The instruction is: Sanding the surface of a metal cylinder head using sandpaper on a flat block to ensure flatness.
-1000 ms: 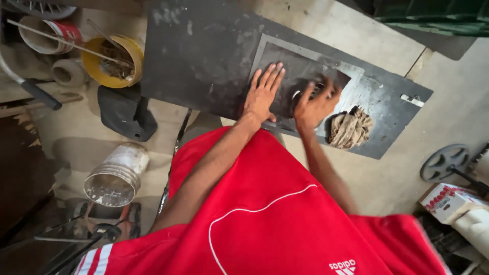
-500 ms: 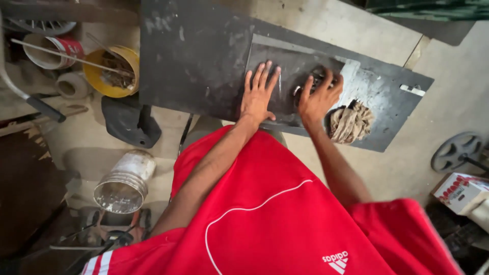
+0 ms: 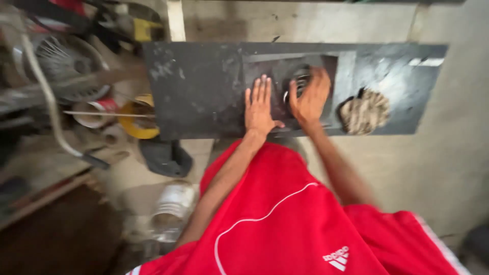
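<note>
The left hand (image 3: pixel 259 106) lies flat and open on the dark board (image 3: pixel 198 86). The right hand (image 3: pixel 309 95) grips a round metal part (image 3: pixel 297 83), just beside a rag (image 3: pixel 364 111).

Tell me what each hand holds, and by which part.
The left hand holds nothing; it lies flat on the dark panel. The right hand curls its fingers over a round metal part; blur hides the exact hold.

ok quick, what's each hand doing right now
Left hand: open, flat, fingers spread on the dark panel.
Right hand: fingers curled over a round metal part; a firm grip cannot be told through the blur.
</note>
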